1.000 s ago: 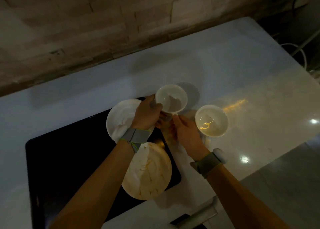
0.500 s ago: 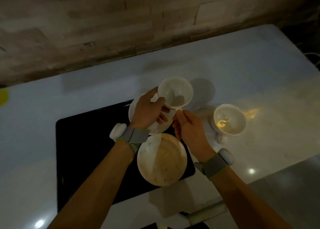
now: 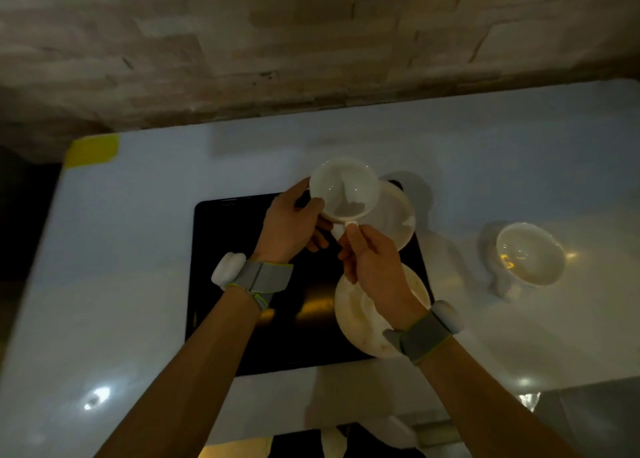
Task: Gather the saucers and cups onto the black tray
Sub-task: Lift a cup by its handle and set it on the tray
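Note:
A white cup [image 3: 343, 189] is held above the far right corner of the black tray [image 3: 242, 284]. My left hand [image 3: 291, 225] grips its side and base. My right hand [image 3: 370, 260] pinches its handle from below. Two white saucers lie on the tray's right side: the far saucer [image 3: 394, 215] partly under the cup, the near saucer [image 3: 360, 319] partly hidden by my right wrist. A second white cup [image 3: 530, 253] stands on the white counter, to the right of the tray.
The white counter [image 3: 121, 249] runs to a stone wall [image 3: 311, 41] at the back. A yellow tape patch [image 3: 91, 151] marks its far left corner. The counter's left edge drops into dark. Its near edge is at the bottom of the view.
The view has swung left, so the tray and cups sit further right in frame. Both hands keep hold of the cup, which has moved over the far saucer.

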Motion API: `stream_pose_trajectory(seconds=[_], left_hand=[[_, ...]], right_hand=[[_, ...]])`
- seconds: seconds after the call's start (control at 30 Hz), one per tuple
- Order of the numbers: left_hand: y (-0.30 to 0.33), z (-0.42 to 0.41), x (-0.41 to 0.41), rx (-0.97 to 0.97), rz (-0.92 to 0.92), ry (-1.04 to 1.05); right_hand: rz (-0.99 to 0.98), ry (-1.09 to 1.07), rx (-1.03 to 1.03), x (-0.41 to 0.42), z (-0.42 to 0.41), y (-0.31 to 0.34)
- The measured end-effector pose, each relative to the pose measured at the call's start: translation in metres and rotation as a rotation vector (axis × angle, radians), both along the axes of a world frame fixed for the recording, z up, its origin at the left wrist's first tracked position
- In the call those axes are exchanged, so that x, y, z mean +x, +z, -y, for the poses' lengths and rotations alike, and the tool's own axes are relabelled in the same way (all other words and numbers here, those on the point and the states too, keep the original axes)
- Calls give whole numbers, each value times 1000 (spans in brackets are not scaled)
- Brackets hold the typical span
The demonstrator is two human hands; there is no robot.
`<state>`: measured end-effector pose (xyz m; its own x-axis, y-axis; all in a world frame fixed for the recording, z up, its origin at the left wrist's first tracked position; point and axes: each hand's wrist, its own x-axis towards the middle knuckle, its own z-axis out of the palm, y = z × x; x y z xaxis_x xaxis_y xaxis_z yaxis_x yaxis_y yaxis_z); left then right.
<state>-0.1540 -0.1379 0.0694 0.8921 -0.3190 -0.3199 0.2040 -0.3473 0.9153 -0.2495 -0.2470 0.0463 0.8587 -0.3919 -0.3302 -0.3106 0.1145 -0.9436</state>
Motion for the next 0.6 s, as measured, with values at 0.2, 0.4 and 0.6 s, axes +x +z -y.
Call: stream_pose_trajectory(seconds=[0.2,0.4,0.6], left_hand=[[-1,-56,4,18,0,96],[-8,-114,11,51,10,179],[-21,-157,25,66,-16,273]], right_hand=[[-25,102,27,14,-49,-5],[-61,202,55,31,-103,-12],[-120,255,76,49,-145,-18]])
